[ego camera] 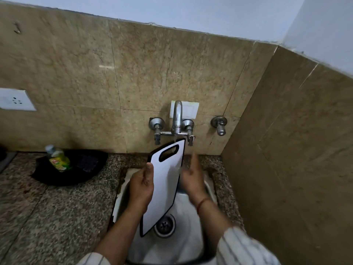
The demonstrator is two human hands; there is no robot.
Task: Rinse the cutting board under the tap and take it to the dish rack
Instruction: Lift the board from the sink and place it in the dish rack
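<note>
A white cutting board [164, 180] with a black rim and an oval handle hole is held tilted over the steel sink [189, 232]. Its handle end points up under the tap [177, 119], and a thin stream of water falls onto its top edge. My left hand [141, 186] grips the board's left edge, thumb on the front face. My right hand [192, 175] is at the board's right edge with fingers extended and blurred; whether it touches the board is unclear. No dish rack is visible.
A dish soap bottle [58, 158] stands on a black cloth or mat [82, 169] on the speckled granite counter [47, 217] to the left. A separate tap valve [219, 125] is on the tiled wall. A tiled side wall [286, 169] closes off the right.
</note>
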